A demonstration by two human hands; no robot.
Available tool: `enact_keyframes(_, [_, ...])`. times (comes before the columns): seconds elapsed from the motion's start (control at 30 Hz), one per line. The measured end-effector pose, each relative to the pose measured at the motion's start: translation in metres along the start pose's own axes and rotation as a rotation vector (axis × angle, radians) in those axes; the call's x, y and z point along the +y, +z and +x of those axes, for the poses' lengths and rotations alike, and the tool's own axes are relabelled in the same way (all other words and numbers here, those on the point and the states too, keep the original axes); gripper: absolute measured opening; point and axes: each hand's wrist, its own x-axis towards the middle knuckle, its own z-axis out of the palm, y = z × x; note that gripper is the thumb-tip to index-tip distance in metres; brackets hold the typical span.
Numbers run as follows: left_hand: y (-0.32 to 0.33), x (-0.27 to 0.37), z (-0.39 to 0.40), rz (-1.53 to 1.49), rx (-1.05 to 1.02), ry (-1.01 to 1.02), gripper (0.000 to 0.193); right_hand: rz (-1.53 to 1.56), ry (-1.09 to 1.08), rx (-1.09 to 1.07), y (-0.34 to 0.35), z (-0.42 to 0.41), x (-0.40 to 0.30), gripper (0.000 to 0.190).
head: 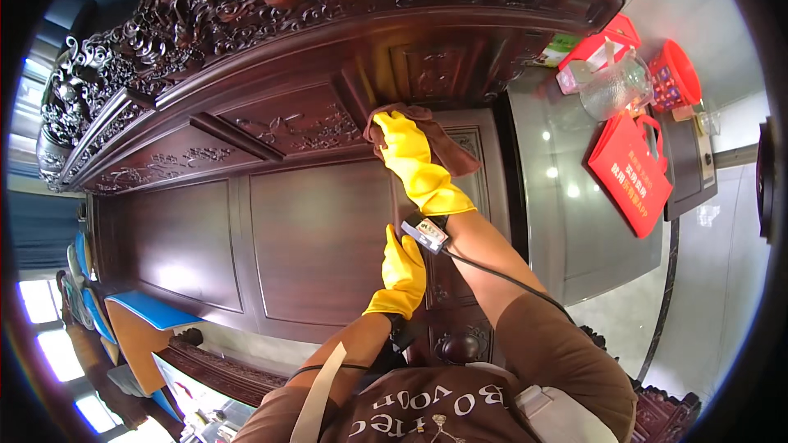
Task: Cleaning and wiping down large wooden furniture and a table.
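A carved, polished dark wood sofa with a panelled back (320, 240) spreads out before me. My right hand (412, 157), in a yellow rubber glove, presses a brown cloth (452, 144) against the wood near the carved panels. Part of the cloth hangs down beside the fingers. My left hand (403, 271), gloved in yellow too, is lower, near the edge of the large smooth panel, fingers apart and holding nothing. Whether it touches the wood I cannot tell.
To the right, a grey-topped cabinet (554, 221) bears a red bag (634, 178), a clear ribbed container (615, 86) and a red plastic basket (674, 77). At lower left are a blue-topped board (151, 311) and a carved wooden table edge (228, 363). A cable runs along my right arm.
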Motion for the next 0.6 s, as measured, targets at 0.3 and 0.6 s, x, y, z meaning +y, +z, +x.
enact_keyframes(0.3, [0.005,0.005,-0.001,0.007,-0.024,-0.001,0.061,0.303,-0.303,0.532,-0.075,0.034,-0.047,0.047])
enact_keyframes(0.6, [0.006,0.015,-0.003,0.102,0.059,-0.001,0.059,-0.245,-0.048,1.146,-0.164,0.047,0.015,0.046])
